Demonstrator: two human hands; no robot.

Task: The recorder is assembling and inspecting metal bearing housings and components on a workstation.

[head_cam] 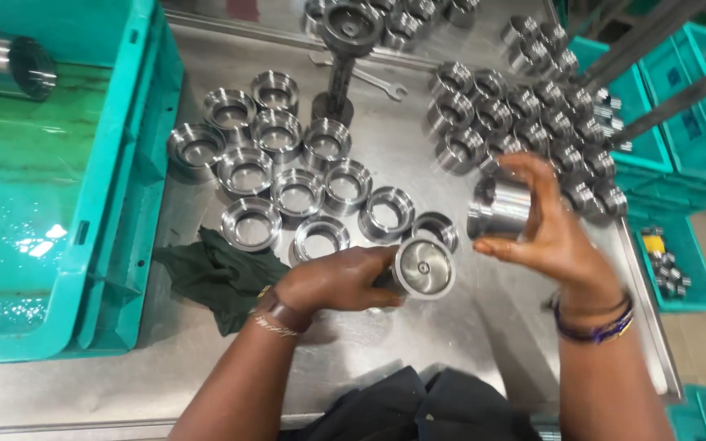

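Observation:
My left hand [338,279] grips a round steel plug-like tool [423,267] with a flat polished face, held just above the metal table [418,343]. My right hand [551,230] holds a short steel cylinder part [498,208] by its sides, a little to the right of and above the tool. The two pieces are apart. Several machined steel rings [297,193] stand in rows on the table right behind my left hand.
A second group of several steel parts [525,110] fills the back right. A dark green rag [221,273] lies left of my wrist. A teal crate [83,229] of liquid sits at left. A wrench [369,79] and upright fixture [341,61] stand behind; teal bins [680,269] at right.

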